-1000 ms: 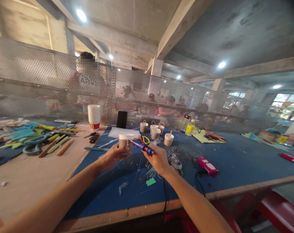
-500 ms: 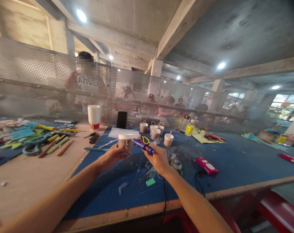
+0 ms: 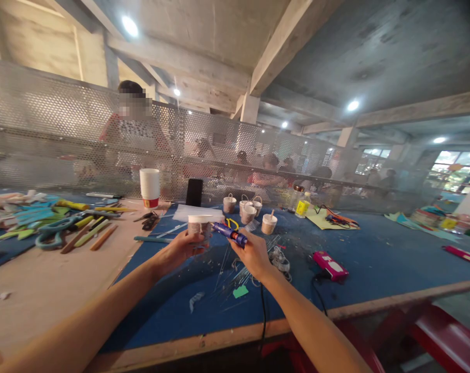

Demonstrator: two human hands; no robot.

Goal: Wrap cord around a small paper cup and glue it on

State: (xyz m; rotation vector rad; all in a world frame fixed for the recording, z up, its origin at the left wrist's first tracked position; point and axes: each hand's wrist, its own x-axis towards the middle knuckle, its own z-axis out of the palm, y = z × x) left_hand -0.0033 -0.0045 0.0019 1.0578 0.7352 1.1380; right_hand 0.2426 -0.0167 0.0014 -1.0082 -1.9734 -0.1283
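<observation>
My left hand (image 3: 180,249) is wrapped round a small paper cup (image 3: 199,226) with a white rim, held just above the blue table mat (image 3: 367,259). My right hand (image 3: 252,255) grips a blue glue gun (image 3: 230,234), its nozzle pointing left at the cup's side. The gun's black cord (image 3: 263,311) runs down over the table edge. Thin strands of glue and a coil of white string (image 3: 280,259) lie under my right hand.
Several small cup baskets (image 3: 248,208) stand behind my hands, with a stack of paper cups (image 3: 150,187) and a black phone (image 3: 194,191) at the mesh screen (image 3: 44,134). Scissors (image 3: 56,228) and sticks lie left. A pink tool (image 3: 331,264) lies right. People sit beyond the screen.
Both hands have stayed almost still, with the cup and glue gun held together. The person behind the screen has shifted slightly left.
</observation>
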